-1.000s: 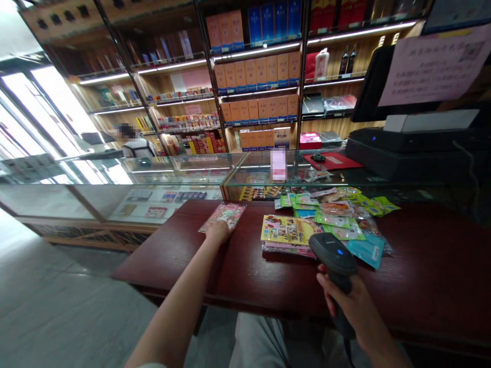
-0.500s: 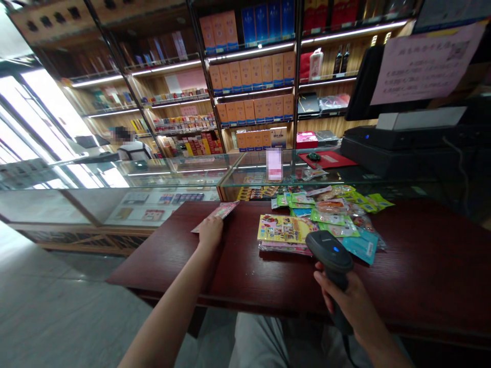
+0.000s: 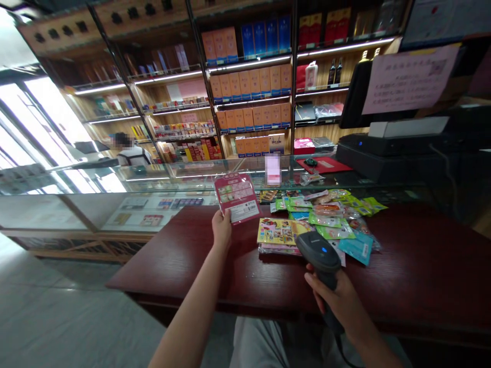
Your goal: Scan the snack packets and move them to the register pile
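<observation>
My left hand (image 3: pixel 222 230) grips a flat pink packet (image 3: pixel 237 197) by its lower left corner. The packet is raised above the table, tilted up, with a barcode on the side facing me. My right hand (image 3: pixel 337 294) is wrapped round the handle of a black barcode scanner (image 3: pixel 319 253) with a lit blue light. Behind the scanner head lies a stack of flat packets, a yellow one (image 3: pixel 276 231) on top. Farther right is a heap of small snack packets, several green ones (image 3: pixel 326 220) and a blue one (image 3: pixel 356 248) among them.
The dark red table (image 3: pixel 184 255) meets a glass display counter (image 3: pixel 180 181). A monitor with a pink notice (image 3: pixel 408 79) stands at right above a black machine (image 3: pixel 399 148). A person (image 3: pixel 132 153) is behind the counter at left. Shelves of boxes (image 3: pixel 251 84) line the back wall.
My left hand has lifted the pink packet from low over the table and turned its barcode side toward me. The scanner in my right hand has shifted slightly left in the view.
</observation>
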`<state>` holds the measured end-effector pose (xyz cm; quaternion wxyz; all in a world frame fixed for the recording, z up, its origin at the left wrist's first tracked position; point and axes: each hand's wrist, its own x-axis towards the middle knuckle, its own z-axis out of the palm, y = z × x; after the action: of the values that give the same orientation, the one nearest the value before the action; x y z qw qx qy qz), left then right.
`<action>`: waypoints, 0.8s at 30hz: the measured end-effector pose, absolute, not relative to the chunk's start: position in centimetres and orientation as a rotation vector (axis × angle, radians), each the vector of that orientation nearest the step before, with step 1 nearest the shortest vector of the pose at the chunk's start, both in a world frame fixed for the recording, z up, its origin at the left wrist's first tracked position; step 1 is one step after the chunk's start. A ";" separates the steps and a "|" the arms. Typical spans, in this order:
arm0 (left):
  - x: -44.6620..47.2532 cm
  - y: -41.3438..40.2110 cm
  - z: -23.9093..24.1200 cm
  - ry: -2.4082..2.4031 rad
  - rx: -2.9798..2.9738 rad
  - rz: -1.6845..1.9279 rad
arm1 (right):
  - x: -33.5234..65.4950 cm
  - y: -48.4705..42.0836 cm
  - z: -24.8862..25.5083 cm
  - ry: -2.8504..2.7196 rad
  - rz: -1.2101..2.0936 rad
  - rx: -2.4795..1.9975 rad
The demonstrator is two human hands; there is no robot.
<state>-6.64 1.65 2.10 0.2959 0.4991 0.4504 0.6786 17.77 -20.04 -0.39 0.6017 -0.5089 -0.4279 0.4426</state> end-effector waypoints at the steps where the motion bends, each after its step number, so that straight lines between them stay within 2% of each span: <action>1: -5.7 1.8 1.5 1.054 1.201 1.792 | 17.8 -20.1 -0.4 -0.987 1.030 -1.185; 5: -3.0 1.7 -0.8 0.750 1.006 1.689 | 18.0 -20.4 -0.6 -0.965 1.024 -1.201; 11: -2.3 1.2 -3.4 0.714 1.015 1.694 | 17.3 -21.0 -0.3 -1.051 1.011 -1.179; 24: -1.7 1.6 -4.1 0.631 1.078 1.674 | 16.3 -18.3 -1.5 -1.137 0.926 -1.235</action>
<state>-1.67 1.56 -4.14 0.5025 0.4461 0.2612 0.6930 16.25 -18.25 -1.51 0.5745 -0.5273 -0.4853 0.3954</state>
